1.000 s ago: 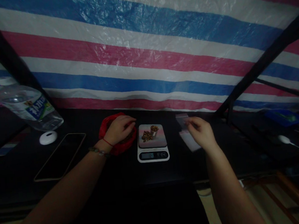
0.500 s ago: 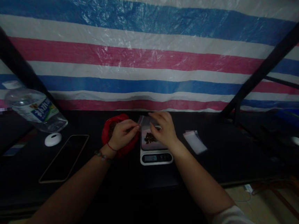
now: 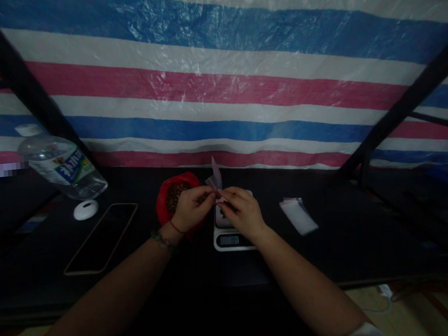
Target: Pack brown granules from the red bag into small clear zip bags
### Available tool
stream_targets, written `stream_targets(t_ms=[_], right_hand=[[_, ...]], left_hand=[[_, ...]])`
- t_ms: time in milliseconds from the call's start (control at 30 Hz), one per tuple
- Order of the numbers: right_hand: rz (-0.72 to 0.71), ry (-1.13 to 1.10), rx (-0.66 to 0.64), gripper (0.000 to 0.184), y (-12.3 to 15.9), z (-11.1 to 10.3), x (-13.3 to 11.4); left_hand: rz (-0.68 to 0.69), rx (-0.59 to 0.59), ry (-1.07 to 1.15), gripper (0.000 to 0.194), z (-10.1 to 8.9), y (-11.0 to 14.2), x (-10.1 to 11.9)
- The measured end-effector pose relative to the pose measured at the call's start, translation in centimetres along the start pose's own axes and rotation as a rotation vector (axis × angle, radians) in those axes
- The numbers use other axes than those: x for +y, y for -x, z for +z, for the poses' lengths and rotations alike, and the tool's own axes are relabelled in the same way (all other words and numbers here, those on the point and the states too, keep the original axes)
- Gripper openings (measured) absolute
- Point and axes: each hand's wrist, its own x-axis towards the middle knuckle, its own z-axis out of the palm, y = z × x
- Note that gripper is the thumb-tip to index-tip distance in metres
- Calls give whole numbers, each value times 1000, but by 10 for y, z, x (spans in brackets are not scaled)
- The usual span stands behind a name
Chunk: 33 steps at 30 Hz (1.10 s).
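Above a small white digital scale [image 3: 234, 246], my left hand [image 3: 190, 208] and my right hand [image 3: 245, 211] meet with fingertips pinched. Between them is a small clear zip bag [image 3: 216, 176], its far end pointing up and away from me. Under my fingers, a few dark brown bits [image 3: 223, 215] show on the scale's plate; my right hand covers most of the plate. Lit digits show on the scale's display. Just behind my left hand sits an open red bag [image 3: 160, 207] filled with small brown pieces [image 3: 177, 190].
Several clear zip bags [image 3: 299, 217] lie right of the scale. On the left are a phone [image 3: 101, 239], a white rounded case [image 3: 85, 210] and a large plastic bottle [image 3: 64, 163]. Behind the black table [image 3: 194, 275] hangs a striped plastic sheet [image 3: 218, 100], flanked by dark slanting posts.
My right hand has come in to pinch the zip bag beside my left. The bag's far end now stands up higher. The view has shifted slightly, and the red bag's contents show more.
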Motion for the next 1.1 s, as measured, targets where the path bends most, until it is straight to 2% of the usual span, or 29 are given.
stream_targets(t_ms=[100, 267, 433, 533, 700, 867, 1000, 1100], right_hand=[[1, -25, 8, 24, 1, 0, 2], [30, -100, -62, 23, 1, 0, 5], [219, -261, -67, 18, -1, -1, 3], [272, -302, -72, 17, -1, -3, 2], [169, -93, -60, 13, 1, -3, 1], [62, 74, 5, 15, 4, 2, -5], [109, 135, 128, 17, 5, 2, -7], [144, 116, 144, 14, 4, 1, -6]], left_hand=[[61, -48, -37, 20, -2, 0, -1], [165, -89, -29, 20, -1, 0, -8], [212, -132, -65, 21, -4, -1, -10], [259, -144, -70, 20, -5, 0, -9], [296, -191, -151, 20, -3, 3, -5], [241, -171, -212, 21, 0, 4, 0], [206, -79, -226, 20, 4, 5, 4], [194, -63, -219, 20, 6, 6, 4]])
